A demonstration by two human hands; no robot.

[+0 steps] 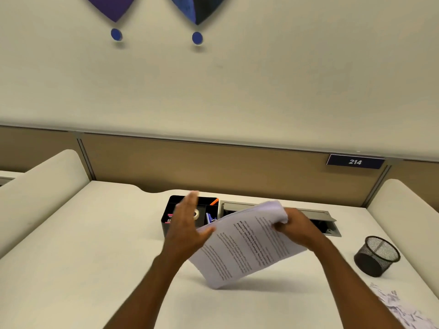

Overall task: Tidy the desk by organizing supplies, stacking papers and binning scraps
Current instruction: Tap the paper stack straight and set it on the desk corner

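At centre frame the right hand is gripping a stack of papers by its upper edge, holding it tilted above the desk. The left hand is spread open against the stack's left edge. An organizer is sitting just behind, a mesh cup at right, scraps at lower right.

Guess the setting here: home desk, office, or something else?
Probably a shared office or library study carrel: a numbered plate reading 214 on the tan divider panel, a built-in cable hatch in the desk, and a black supply organizer.
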